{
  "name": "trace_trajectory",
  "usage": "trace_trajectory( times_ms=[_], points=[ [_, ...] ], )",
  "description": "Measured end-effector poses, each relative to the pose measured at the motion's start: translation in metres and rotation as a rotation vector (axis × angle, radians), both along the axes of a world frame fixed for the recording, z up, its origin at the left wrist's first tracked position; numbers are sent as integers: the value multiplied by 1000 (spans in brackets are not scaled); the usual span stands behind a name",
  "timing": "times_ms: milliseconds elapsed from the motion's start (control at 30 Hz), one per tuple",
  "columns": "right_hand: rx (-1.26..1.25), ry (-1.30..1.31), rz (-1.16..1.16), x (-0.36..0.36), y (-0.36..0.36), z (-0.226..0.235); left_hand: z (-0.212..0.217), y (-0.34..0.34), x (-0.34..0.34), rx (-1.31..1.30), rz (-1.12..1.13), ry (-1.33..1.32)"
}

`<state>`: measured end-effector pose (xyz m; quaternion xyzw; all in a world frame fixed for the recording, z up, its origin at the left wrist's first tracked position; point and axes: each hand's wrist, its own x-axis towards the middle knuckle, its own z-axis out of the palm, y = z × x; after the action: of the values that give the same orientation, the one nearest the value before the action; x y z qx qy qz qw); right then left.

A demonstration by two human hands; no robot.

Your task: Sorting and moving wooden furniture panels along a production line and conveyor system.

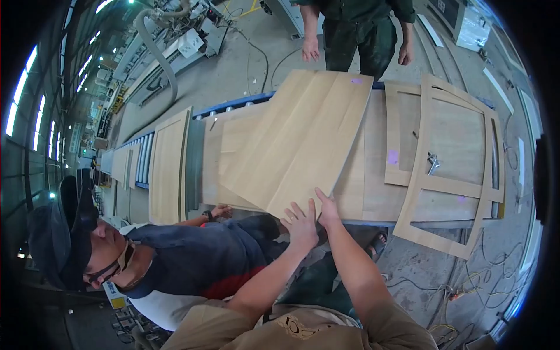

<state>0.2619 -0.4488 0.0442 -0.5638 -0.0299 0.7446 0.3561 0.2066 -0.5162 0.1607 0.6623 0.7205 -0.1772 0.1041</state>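
Note:
A large pale wooden panel [303,134] lies slantwise over other boards on the roller conveyor, its near corner toward me. My left hand [302,227] rests on top of that corner, fingers spread against the wood. Just beside it, my right hand [328,211] grips the panel's near right edge; the thumb shows on top and the other fingers are hidden. A small purple label [356,81] is stuck near the panel's far edge. Underneath, more flat wooden boards [350,189] show along its right side.
Cut-out wooden frames [437,236] lie on the right, one jutting past the near edge, with a metal tool [433,163] among them. Upright panels [169,166] stand left. One co-worker [204,256] is close at my left; another [359,35] stands opposite. Cables [466,291] trail on the floor.

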Motion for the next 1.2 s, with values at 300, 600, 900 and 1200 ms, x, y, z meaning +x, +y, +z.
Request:
trace_trajectory(
  times_ms=[300,600,900,1200],
  points=[
    [324,314,-243,76,-28,40,43,33,-83,-311,-451,-130],
    [580,48,-41,78,-2,163,36,9,-81,83,-310,-459],
    [1102,-350,252,29,132,281,126,59,-57,455,-40,-843],
    [962,203,268,-11,208,348,207,142,-56,585,114,-896]
  ],
)
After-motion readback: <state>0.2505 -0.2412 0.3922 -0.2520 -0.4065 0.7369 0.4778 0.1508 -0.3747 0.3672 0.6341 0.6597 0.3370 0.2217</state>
